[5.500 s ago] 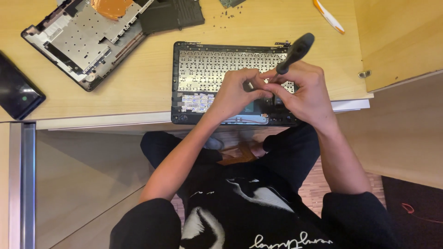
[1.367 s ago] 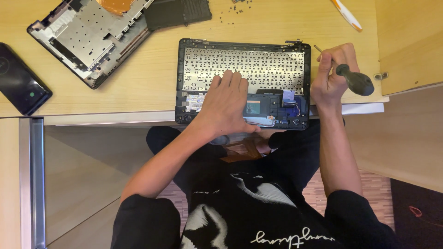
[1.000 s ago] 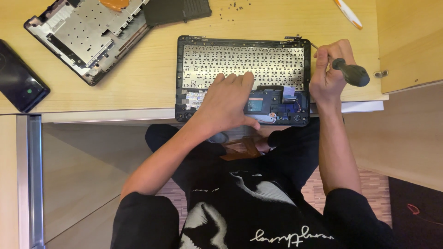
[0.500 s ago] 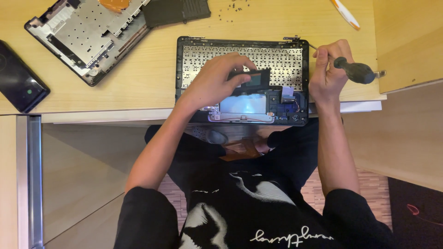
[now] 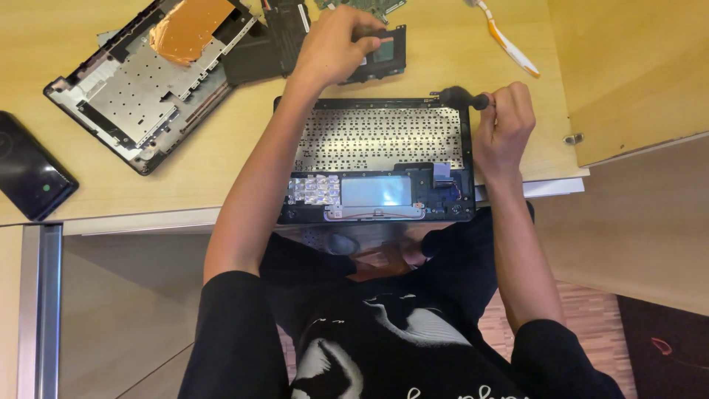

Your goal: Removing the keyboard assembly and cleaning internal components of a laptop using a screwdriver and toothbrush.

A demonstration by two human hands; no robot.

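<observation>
L hand (image 5: 336, 46) grips small board (image 5: 380, 55) above keyboard shell (image 5: 377, 159) (on desk (image 5: 221, 185)), R hand (image 5: 506, 122) fisted round screwdriver (image 5: 461, 96) at shell's top-right corner.

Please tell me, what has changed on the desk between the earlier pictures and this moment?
The left hand lifted a small dark board out of the open laptop shell and carried it to the far side of the desk, where it now holds it. The right hand kept the screwdriver, now at the shell's far right corner. The shell, the grey bottom cover and the black phone stayed put.
</observation>
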